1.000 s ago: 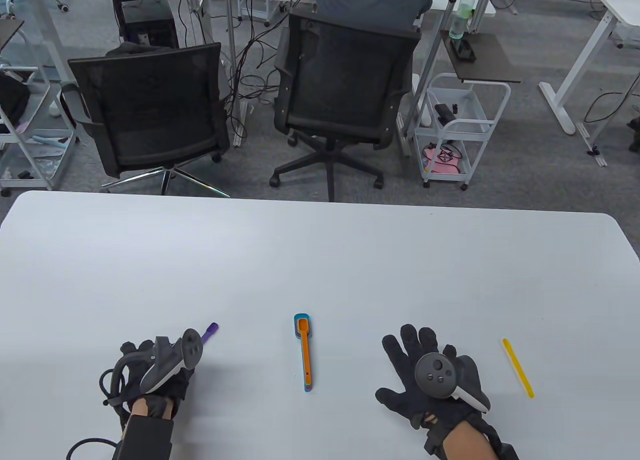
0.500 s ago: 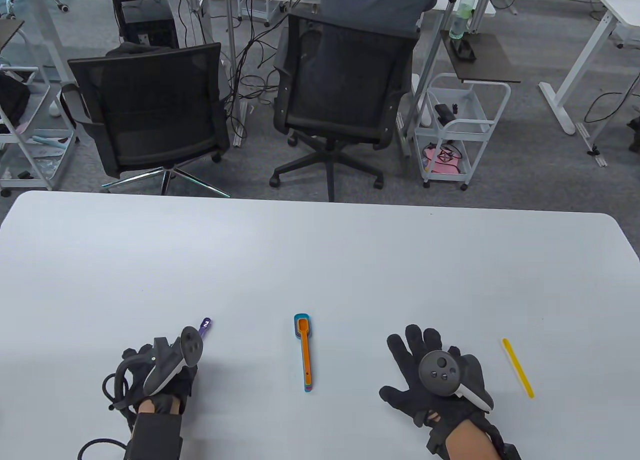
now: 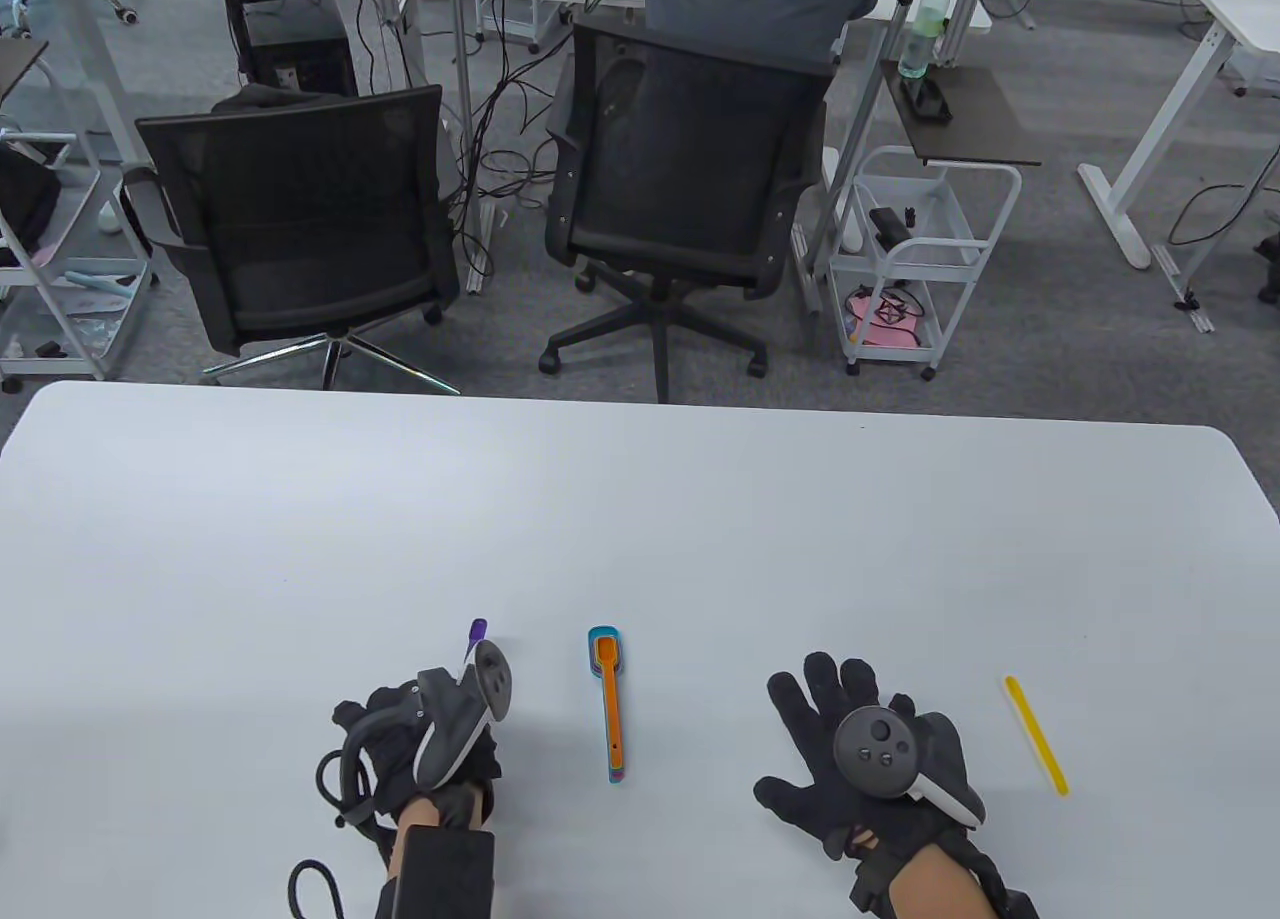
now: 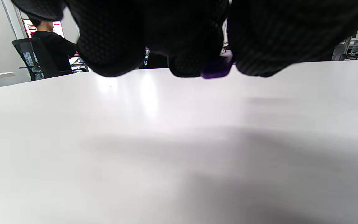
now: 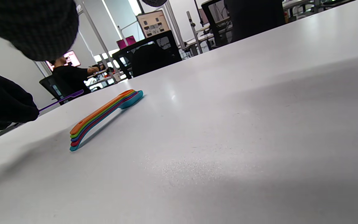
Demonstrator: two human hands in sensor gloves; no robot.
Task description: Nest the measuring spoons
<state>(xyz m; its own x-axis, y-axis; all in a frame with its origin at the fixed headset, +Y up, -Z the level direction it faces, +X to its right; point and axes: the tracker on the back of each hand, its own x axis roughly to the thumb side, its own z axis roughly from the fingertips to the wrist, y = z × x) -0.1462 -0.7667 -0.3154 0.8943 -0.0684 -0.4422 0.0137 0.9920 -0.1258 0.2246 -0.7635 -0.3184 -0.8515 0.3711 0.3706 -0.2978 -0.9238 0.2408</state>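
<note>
A nested stack of coloured plastic measuring spoons (image 3: 609,704), orange on top and teal at the bottom, lies mid-table on the white tabletop (image 3: 640,519). The left hand (image 3: 425,739), gripping a slim purple measuring spoon (image 3: 475,634), has moved right toward the stack since half a second ago. The spoon's bowl is hidden by the glove. The right hand (image 3: 860,749) rests flat, fingers spread, near a yellow plastic stick (image 3: 1036,734).

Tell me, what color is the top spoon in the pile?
Orange spoon, clearest in the table view.
</note>
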